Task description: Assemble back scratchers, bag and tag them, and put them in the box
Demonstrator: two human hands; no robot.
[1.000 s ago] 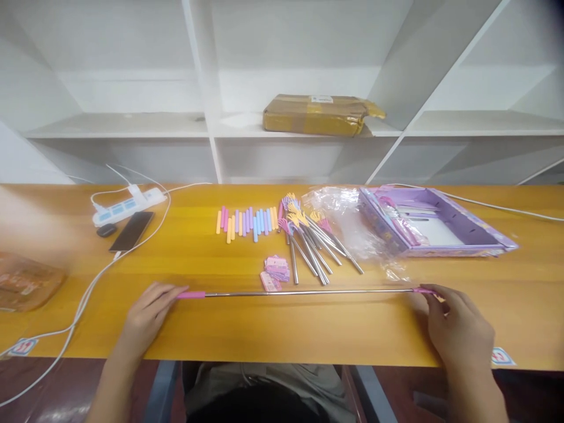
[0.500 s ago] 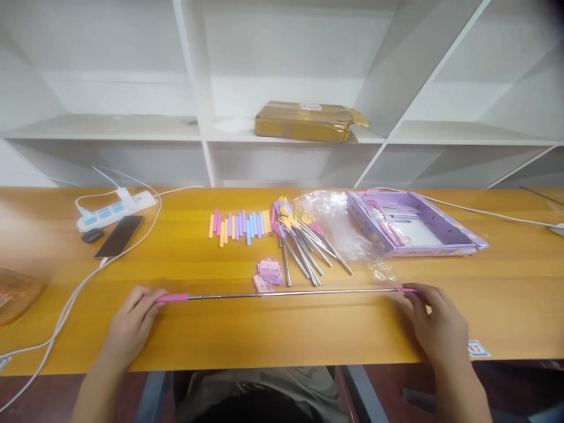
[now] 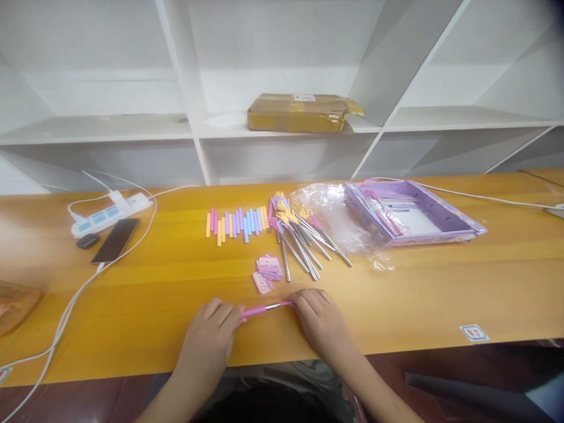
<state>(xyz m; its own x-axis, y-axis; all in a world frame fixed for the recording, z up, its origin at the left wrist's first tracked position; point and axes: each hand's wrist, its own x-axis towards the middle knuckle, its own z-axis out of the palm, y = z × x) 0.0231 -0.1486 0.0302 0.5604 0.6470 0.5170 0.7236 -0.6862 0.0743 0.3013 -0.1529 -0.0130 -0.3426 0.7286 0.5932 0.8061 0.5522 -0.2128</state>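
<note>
A telescopic back scratcher (image 3: 256, 311) with a pink handle lies level between my hands, just above the table's near part. My left hand (image 3: 214, 332) is closed around its pink handle. The other end is in my right hand (image 3: 318, 317), whose fingers hide the pink head. Only a short bit of metal shows between the two. Beyond them lies a pile of back scratcher rods (image 3: 304, 247) with yellow, pink and purple hand-shaped heads. Small pink cards (image 3: 268, 271) are stacked beside the pile. A row of coloured handle sleeves (image 3: 238, 224) lies to its left.
A purple open box (image 3: 432, 232) and clear plastic wrap (image 3: 328, 214) are at the back right. On the left are a power strip (image 3: 110, 214), a phone (image 3: 117, 241) and white cables (image 3: 66, 314). A taped carton (image 3: 299, 114) sits on the shelf.
Both hands have come together from far apart. The back scratcher's long metal rod has slid in, so it is now short. The view has shifted slightly.
</note>
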